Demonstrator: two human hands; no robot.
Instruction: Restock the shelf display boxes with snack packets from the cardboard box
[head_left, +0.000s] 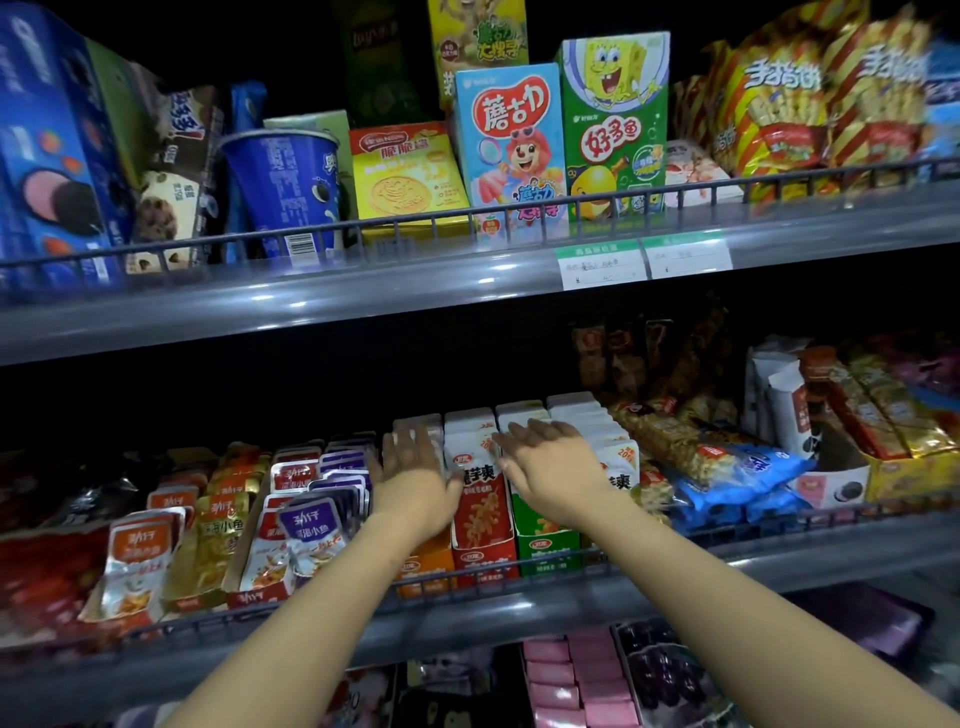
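Observation:
Both arms reach into the middle shelf (519, 618). My left hand (413, 475) lies flat with straight fingers on the packets in the orange display box (426, 569). My right hand (550, 467) rests open on the white packet tops in the green display box (548, 545). Between the hands stands the red display box (483, 519), filled with white and red snack packets. Neither hand holds a packet. The cardboard box is not in view.
Left of the hands lie rows of small fish snack pouches (306, 519). Blue bags (737, 483) and cookie boxes sit to the right. The upper shelf (363, 291) carries biscuit boxes, a blue cup and chip bags. Pink packets (571, 680) fill the shelf below.

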